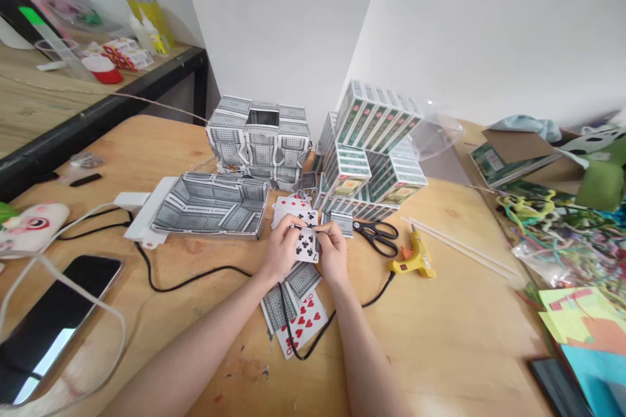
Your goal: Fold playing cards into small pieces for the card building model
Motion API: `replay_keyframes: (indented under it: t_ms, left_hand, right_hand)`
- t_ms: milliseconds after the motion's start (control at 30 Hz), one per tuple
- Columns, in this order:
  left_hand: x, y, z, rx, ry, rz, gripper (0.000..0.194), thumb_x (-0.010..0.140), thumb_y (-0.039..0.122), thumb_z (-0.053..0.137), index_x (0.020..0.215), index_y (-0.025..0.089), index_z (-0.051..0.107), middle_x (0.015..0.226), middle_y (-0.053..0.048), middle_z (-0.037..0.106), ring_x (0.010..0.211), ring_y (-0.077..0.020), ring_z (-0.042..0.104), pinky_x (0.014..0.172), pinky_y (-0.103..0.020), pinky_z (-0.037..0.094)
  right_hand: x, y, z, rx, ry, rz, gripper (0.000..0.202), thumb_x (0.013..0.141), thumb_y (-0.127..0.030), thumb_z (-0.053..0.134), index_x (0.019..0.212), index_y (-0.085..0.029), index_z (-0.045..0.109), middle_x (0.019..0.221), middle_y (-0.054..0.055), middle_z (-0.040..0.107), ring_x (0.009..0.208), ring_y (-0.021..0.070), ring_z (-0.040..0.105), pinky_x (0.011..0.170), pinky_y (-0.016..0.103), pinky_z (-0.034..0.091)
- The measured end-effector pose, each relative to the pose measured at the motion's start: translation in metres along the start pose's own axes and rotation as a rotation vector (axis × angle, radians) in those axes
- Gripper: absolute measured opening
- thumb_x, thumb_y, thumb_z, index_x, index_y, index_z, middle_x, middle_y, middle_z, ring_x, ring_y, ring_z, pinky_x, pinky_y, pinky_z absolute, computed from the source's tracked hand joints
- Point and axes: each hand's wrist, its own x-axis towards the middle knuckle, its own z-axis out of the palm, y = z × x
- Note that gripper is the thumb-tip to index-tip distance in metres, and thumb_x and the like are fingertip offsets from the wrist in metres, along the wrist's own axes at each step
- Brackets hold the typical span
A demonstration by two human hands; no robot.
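A playing card (307, 246), a seven of clubs, is pinched along its upper edge between my left hand (282, 249) and my right hand (333, 253). Both hands are closed on it, fingertips close together. Loose playing cards (303, 322) lie below my wrists, some face down, one a heart card. More cards (287, 205) are spread just beyond my fingers. Behind my left hand sits a shallow open tray made of cards (215, 205). Farther back stands a boxy structure of folded cards (259, 140) with a square hole in its top.
Stacked card boxes (372, 150) stand at the back right. Black scissors (379, 234), a yellow glue gun (415, 257) and white glue sticks (457, 246) lie right of my hands. The glue gun's black cord (313, 353) loops under my arms. A phone (59, 326) lies left.
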Motion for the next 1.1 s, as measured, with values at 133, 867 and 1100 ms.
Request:
replay_keyframes:
  t_ms: [133, 867, 1100]
  left_hand:
    - [-0.002, 0.002, -0.001, -0.103, -0.024, -0.019, 0.010, 0.074, 0.020, 0.042, 0.076, 0.018, 0.052, 0.060, 0.004, 0.045, 0.053, -0.0104, 0.040, 0.049, -0.021, 0.033]
    - [-0.005, -0.007, -0.008, 0.339, -0.069, 0.259, 0.028, 0.086, 0.028, 0.042, 0.111, 0.019, 0.047, 0.079, -0.003, 0.063, 0.065, -0.0136, 0.059, 0.060, -0.025, 0.045]
    - [0.000, -0.006, -0.009, 0.579, -0.023, 0.378, 0.025, 0.087, 0.022, 0.039, 0.107, 0.019, 0.053, 0.102, -0.005, 0.065, 0.090, -0.0164, 0.062, 0.079, -0.028, 0.047]
  right_hand:
    - [0.001, 0.001, 0.001, 0.053, -0.013, 0.020, 0.005, 0.069, -0.023, 0.053, 0.065, -0.020, 0.055, 0.061, -0.005, 0.047, 0.058, 0.0115, 0.040, 0.056, 0.023, 0.033]
    - [0.007, -0.003, -0.007, 0.009, -0.198, 0.092, 0.022, 0.076, -0.042, 0.057, 0.075, -0.020, 0.057, 0.061, -0.004, 0.051, 0.054, 0.0104, 0.044, 0.052, 0.023, 0.037]
    - [0.010, 0.007, -0.014, -0.008, -0.141, 0.003, 0.015, 0.074, -0.035, 0.061, 0.076, -0.020, 0.059, 0.072, 0.001, 0.060, 0.069, 0.0151, 0.055, 0.068, 0.029, 0.045]
